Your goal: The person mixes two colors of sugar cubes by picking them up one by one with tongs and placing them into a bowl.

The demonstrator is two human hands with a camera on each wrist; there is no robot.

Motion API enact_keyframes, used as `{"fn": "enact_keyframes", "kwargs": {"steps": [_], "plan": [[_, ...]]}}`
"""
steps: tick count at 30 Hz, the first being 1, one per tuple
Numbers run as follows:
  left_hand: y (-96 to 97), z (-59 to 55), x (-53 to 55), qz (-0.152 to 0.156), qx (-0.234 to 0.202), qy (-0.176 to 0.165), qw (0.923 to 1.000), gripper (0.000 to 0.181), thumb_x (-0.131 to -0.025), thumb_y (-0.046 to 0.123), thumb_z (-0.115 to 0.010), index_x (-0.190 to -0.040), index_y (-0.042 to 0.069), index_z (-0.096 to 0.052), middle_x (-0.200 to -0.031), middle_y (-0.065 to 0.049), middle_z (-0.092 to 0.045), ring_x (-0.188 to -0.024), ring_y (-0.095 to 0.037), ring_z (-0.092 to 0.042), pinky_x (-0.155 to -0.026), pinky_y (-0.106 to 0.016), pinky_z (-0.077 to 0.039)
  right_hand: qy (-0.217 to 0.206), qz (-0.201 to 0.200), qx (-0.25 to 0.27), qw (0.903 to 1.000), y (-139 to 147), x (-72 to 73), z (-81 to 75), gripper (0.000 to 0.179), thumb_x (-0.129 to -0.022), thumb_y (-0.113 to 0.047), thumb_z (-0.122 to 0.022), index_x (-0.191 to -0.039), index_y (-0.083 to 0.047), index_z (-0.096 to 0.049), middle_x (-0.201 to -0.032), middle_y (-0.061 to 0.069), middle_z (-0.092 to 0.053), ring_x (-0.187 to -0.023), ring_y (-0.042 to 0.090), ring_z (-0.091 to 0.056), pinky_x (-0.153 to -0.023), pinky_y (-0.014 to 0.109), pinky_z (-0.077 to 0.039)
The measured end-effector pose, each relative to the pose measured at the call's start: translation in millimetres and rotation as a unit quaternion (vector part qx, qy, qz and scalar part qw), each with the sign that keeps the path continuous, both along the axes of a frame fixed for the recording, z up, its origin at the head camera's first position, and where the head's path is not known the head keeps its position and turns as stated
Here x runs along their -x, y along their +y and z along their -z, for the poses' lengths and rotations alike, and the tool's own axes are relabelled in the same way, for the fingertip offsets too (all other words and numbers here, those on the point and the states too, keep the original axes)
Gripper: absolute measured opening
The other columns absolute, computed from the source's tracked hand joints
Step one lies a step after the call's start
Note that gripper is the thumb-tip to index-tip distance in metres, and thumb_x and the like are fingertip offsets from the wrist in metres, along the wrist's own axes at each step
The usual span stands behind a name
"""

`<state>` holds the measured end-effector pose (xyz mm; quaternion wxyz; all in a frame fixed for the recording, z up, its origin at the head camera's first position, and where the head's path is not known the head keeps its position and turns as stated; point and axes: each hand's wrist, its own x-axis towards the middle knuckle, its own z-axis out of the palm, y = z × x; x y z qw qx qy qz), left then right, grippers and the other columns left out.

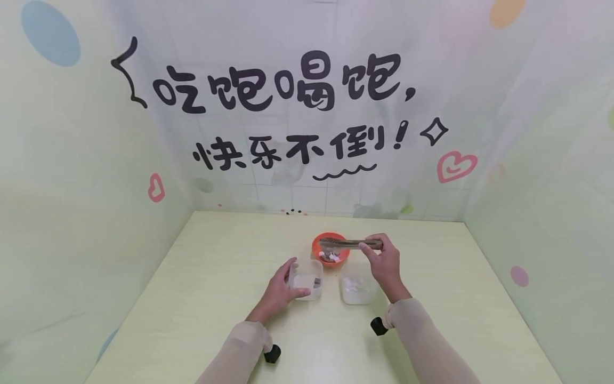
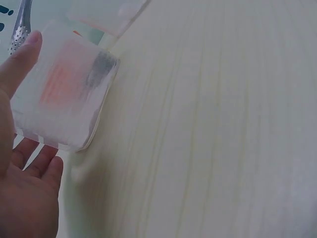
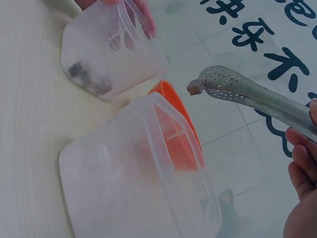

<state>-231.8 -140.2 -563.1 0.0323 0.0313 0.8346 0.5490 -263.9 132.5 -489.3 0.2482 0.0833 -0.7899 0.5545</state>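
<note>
My left hand [image 1: 280, 292] holds a small clear plastic container [image 1: 305, 296] by its sides, thumb on the near side and fingers on the far left. Dark brown chunks [image 3: 81, 74] lie in a corner of that container. In my right hand [image 1: 386, 265] are metal tongs [image 1: 354, 244], gripped near the back end. Their perforated tips pinch a small brown chunk [image 3: 194, 88], seen in the right wrist view. The tips hang over an orange bowl [image 1: 314, 249], which has brown and white pieces [image 1: 331, 257] inside.
A second clear container [image 1: 357, 300] with whitish contents stands to the right, in front of the bowl and below my right hand. The pale wooden table [image 1: 216, 240] ends at a printed cloth backdrop [image 1: 297, 192], with cloth walls on both sides.
</note>
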Motion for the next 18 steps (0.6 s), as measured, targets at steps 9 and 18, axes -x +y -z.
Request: {"fn": "enact_keyframes", "kwargs": {"steps": [9, 18], "plan": [[-0.7, 2.4, 1.2, 0.004, -0.006, 0.006, 1.0, 0.098, -0.072, 0.029, -0.087, -0.152, 0.017, -0.032, -0.153, -0.014, -0.035, -0.139, -0.035, -0.032, -0.112, -0.05, -0.03, 0.011, 0.018, -0.002, 0.9998, 3.4, 0.9, 2.8, 0.02, -0.085, -0.006, -0.075, -0.099, -0.001, -0.062, -0.087, 0.012, -0.07, -0.081, 0.025, -0.064, -0.064, 0.026, -0.045], [-0.1, 0.6, -0.3, 0.008, -0.008, 0.013, 0.9999, 0.097, -0.073, 0.027, -0.087, -0.152, 0.013, -0.032, -0.152, -0.015, -0.036, -0.139, -0.035, -0.032, -0.112, -0.05, -0.029, 0.005, 0.006, 0.012, 0.9999, 4.7, 0.6, 6.0, 0.02, -0.086, -0.006, -0.074, -0.099, -0.001, -0.061, -0.086, 0.011, -0.068, -0.082, 0.02, -0.061, -0.069, 0.028, -0.047]]}}
